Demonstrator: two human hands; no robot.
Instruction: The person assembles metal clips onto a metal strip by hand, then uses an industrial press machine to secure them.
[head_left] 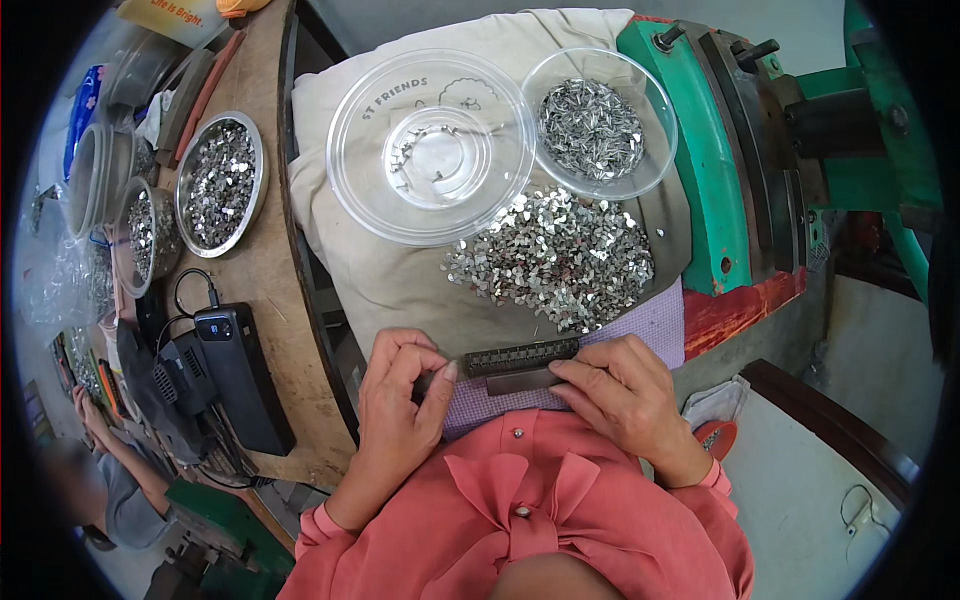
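A dark metal bar with a row of slots (522, 354) lies across my lap on a purple cloth, with a plain dark strip (520, 381) along its near side. My right hand (628, 392) is closed on the right end of the slotted bar, thumb and fingertips pressed on it and the strip. Beside the bar's left end, my left hand (400, 392) is closed with thumb and fingers together; what it pinches is too small or hidden to tell. Just beyond the bar is a heap of small shiny metal discs (565, 258).
A clear bowl of small metal pins (592, 125) and a clear plastic lid (428, 205) with a few pins stand on the beige cloth. A green machine (685, 170) is at right. At left, a wooden table (290, 330) carries a disc-filled metal dish (250, 190). Another person's hand (90, 415) shows far left.
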